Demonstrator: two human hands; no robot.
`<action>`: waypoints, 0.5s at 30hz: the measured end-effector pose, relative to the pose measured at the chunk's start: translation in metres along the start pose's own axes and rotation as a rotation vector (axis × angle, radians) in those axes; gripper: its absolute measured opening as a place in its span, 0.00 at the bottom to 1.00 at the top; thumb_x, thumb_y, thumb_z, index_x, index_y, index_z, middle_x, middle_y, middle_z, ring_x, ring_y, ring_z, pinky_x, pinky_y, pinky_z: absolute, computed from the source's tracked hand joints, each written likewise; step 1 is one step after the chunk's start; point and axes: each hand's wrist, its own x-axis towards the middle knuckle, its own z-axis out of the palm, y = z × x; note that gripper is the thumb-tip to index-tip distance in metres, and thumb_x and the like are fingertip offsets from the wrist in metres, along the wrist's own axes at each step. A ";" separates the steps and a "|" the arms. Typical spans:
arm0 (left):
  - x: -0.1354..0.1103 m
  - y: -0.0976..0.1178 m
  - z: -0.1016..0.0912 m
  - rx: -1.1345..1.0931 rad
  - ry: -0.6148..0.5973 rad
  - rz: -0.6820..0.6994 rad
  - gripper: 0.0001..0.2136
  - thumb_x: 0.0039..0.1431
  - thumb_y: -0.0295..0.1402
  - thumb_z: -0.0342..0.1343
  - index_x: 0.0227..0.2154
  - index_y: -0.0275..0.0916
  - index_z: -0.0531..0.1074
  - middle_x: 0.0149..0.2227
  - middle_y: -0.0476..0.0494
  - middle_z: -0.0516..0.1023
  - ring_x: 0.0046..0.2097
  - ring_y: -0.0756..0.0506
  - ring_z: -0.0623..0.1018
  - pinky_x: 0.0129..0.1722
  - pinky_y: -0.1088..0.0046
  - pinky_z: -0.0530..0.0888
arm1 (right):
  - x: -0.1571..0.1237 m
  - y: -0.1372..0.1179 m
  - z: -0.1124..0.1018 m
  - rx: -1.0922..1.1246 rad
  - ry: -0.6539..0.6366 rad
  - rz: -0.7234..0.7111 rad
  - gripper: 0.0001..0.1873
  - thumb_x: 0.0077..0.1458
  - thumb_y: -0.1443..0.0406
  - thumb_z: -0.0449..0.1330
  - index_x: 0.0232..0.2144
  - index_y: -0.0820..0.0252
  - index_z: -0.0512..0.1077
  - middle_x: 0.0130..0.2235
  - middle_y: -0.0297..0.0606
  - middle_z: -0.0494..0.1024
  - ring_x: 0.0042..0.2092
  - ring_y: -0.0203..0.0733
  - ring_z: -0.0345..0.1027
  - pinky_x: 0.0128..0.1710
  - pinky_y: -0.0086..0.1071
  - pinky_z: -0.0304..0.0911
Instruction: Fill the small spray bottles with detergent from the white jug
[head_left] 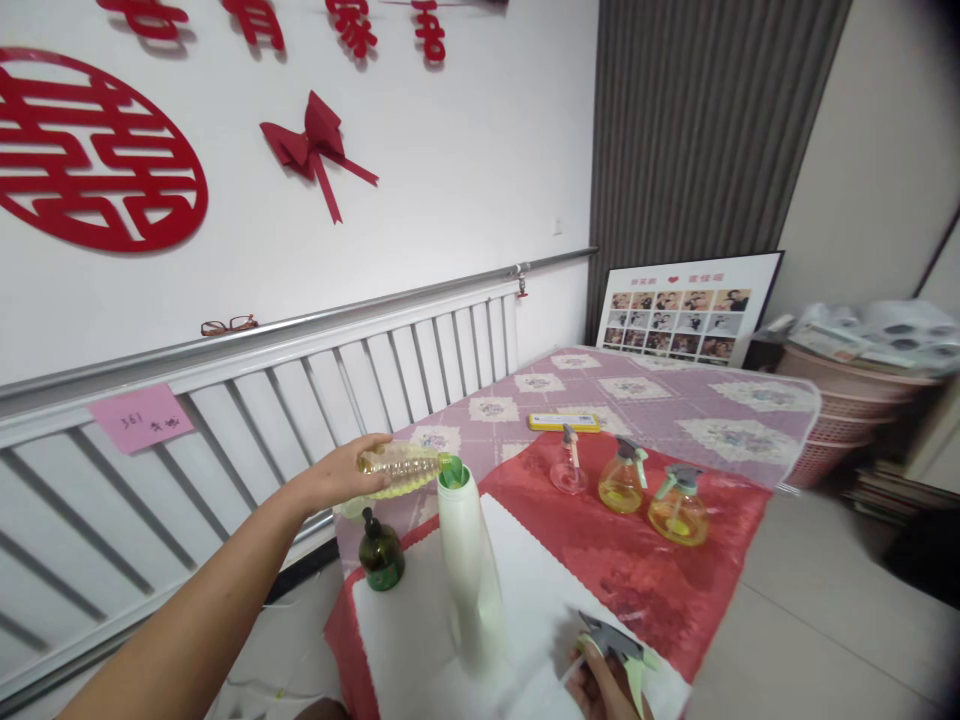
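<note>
My left hand (352,470) grips a clear ribbed bottle (405,468) with yellow liquid in it. It is tilted nearly flat, its neck at the mouth of a tall pale green bottle (469,570) standing upright on a white sheet. A green piece (451,468) shows at that mouth; I cannot tell whether it is a funnel. My right hand (600,680), low at the right, is closed around a grey and light green spray trigger head (615,640). A dark green pump bottle (381,555) stands left of the tall bottle.
On the red cloth (630,590) stand a pink-tinted spray bottle (568,465) and two spray bottles with yellow liquid, one (621,485) beside the other (679,515). A yellow-edged flat box (564,422) lies behind them. A white radiator (405,370) runs along the table's left side.
</note>
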 end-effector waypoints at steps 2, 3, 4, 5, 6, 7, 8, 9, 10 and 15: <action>0.001 -0.002 0.000 0.009 -0.001 0.003 0.36 0.46 0.46 0.58 0.60 0.46 0.58 0.61 0.42 0.64 0.58 0.35 0.67 0.56 0.60 0.68 | 0.001 0.000 0.000 0.008 0.025 0.010 0.29 0.24 0.56 0.75 0.32 0.58 0.74 0.25 0.26 0.78 0.27 0.33 0.71 0.28 0.24 0.72; 0.002 -0.003 0.000 0.012 0.002 0.005 0.36 0.47 0.46 0.58 0.60 0.46 0.58 0.60 0.42 0.65 0.58 0.35 0.68 0.55 0.60 0.68 | 0.001 0.000 0.000 0.008 0.033 0.010 0.29 0.24 0.56 0.75 0.32 0.58 0.74 0.25 0.26 0.78 0.27 0.34 0.71 0.28 0.24 0.72; 0.003 -0.003 0.000 0.016 0.006 0.007 0.35 0.47 0.46 0.58 0.59 0.46 0.58 0.60 0.42 0.65 0.57 0.35 0.69 0.55 0.60 0.68 | 0.001 0.000 0.000 0.010 0.034 0.009 0.29 0.24 0.56 0.75 0.32 0.58 0.74 0.25 0.27 0.78 0.27 0.34 0.71 0.28 0.24 0.72; 0.003 -0.004 0.000 0.020 0.009 0.009 0.35 0.46 0.47 0.58 0.59 0.47 0.59 0.60 0.42 0.65 0.56 0.35 0.69 0.55 0.59 0.68 | 0.000 0.000 0.000 0.010 0.030 0.007 0.28 0.24 0.56 0.76 0.32 0.58 0.74 0.26 0.27 0.78 0.27 0.34 0.71 0.28 0.23 0.72; 0.004 -0.005 0.000 0.021 0.010 0.010 0.35 0.46 0.47 0.58 0.59 0.47 0.59 0.60 0.43 0.66 0.56 0.35 0.70 0.55 0.59 0.68 | -0.001 0.000 0.001 0.010 0.024 0.005 0.28 0.25 0.57 0.76 0.32 0.58 0.74 0.26 0.27 0.78 0.27 0.33 0.71 0.28 0.23 0.72; 0.004 -0.005 0.000 0.021 0.011 0.010 0.35 0.46 0.47 0.58 0.59 0.47 0.59 0.60 0.43 0.66 0.56 0.35 0.70 0.55 0.60 0.69 | -0.002 -0.001 0.001 0.011 0.014 0.003 0.28 0.25 0.57 0.76 0.32 0.58 0.74 0.26 0.27 0.78 0.27 0.33 0.71 0.29 0.23 0.72; 0.005 -0.006 0.000 0.021 0.012 0.008 0.35 0.46 0.47 0.58 0.59 0.47 0.59 0.60 0.43 0.66 0.55 0.35 0.70 0.54 0.60 0.69 | -0.003 -0.001 0.001 0.013 0.010 0.002 0.28 0.26 0.57 0.76 0.32 0.58 0.73 0.26 0.27 0.78 0.27 0.33 0.71 0.29 0.23 0.72; 0.005 -0.006 0.000 0.022 0.014 0.007 0.35 0.46 0.47 0.58 0.59 0.47 0.59 0.60 0.43 0.65 0.55 0.35 0.70 0.54 0.60 0.69 | -0.004 -0.002 0.002 0.013 0.008 0.003 0.28 0.26 0.57 0.76 0.33 0.58 0.73 0.26 0.27 0.78 0.27 0.33 0.71 0.29 0.23 0.72; 0.005 -0.006 0.000 0.022 0.016 0.006 0.35 0.46 0.47 0.58 0.59 0.48 0.59 0.60 0.43 0.65 0.55 0.36 0.70 0.54 0.60 0.69 | -0.004 -0.002 0.002 0.014 0.001 0.002 0.28 0.26 0.57 0.76 0.33 0.57 0.73 0.26 0.27 0.78 0.27 0.33 0.70 0.29 0.23 0.72; 0.002 -0.003 -0.001 0.023 0.026 0.007 0.36 0.45 0.48 0.58 0.59 0.47 0.59 0.59 0.43 0.66 0.55 0.35 0.70 0.54 0.60 0.69 | -0.002 -0.001 0.001 0.003 0.002 0.012 0.25 0.29 0.55 0.74 0.32 0.55 0.74 0.27 0.27 0.78 0.28 0.34 0.70 0.31 0.26 0.71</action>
